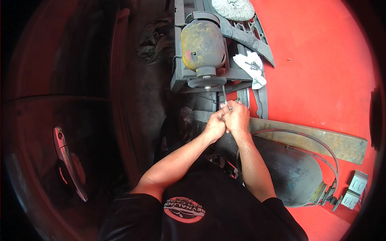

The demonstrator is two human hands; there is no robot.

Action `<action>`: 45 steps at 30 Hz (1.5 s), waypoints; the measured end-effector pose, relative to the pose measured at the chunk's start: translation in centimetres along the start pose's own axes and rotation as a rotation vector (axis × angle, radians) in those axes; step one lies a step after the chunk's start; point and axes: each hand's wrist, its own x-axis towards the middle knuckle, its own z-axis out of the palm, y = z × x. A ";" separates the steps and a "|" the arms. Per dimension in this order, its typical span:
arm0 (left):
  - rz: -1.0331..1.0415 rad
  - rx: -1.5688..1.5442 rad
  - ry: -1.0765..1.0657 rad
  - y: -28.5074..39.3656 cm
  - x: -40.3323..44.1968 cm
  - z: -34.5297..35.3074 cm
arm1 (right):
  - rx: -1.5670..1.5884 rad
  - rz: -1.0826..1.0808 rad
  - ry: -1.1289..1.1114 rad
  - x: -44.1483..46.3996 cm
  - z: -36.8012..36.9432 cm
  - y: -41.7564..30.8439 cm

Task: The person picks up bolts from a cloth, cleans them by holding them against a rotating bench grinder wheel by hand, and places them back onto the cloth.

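Note:
Both of my hands meet in front of me, just below the wheel of a bench grinder. My left hand (pixel 215 127) is closed, its fingers pressed together beside the other hand; what it grips is too small to name. Wrapped round the lower end of a thin metal rod (pixel 224 95) is my right hand (pixel 236 117). The rod points up past the right side of the grinding wheel (pixel 207 82). Above sits the grinder's worn grey and yellow motor (pixel 203 46). A white cloth (pixel 251 66) with small dark pieces on it lies right of the grinder.
A wooden plank (pixel 309 138) crosses at the right, above a grey gas cylinder (pixel 285 170) with a hose and valve. An outlet box (pixel 354 189) is at far right. A fluffy pad (pixel 233 8) sits at the top. A dark car door with a handle (pixel 70 164) is left.

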 end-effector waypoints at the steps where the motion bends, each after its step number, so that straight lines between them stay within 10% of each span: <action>1: 0.033 -0.103 -0.010 -0.3 0.4 0.3 | -0.042 -0.019 0.002 0.2 0.0 0.3; 12: -0.039 -0.481 -0.012 -0.1 0.6 1.3 | -0.229 -0.128 0.043 0.0 -0.5 0.2; 15: -0.014 -0.407 -0.167 -0.1 -0.1 -0.6 | -0.081 -0.188 0.053 0.0 -1.6 0.3; 17: -0.074 -0.440 -0.377 0.4 -1.0 -2.2 | 0.691 0.290 -0.494 0.9 -2.9 0.5; 21: -0.173 -0.457 -0.296 2.1 -1.3 -2.4 | 0.871 0.194 -0.573 2.4 -1.2 2.0; 33: -0.028 0.066 0.171 4.5 0.1 -0.4 | 0.540 0.129 -0.215 4.9 1.2 0.7; 45: -0.108 -0.507 -0.081 5.3 0.2 -1.4 | 1.004 0.234 -0.267 7.5 -3.5 1.9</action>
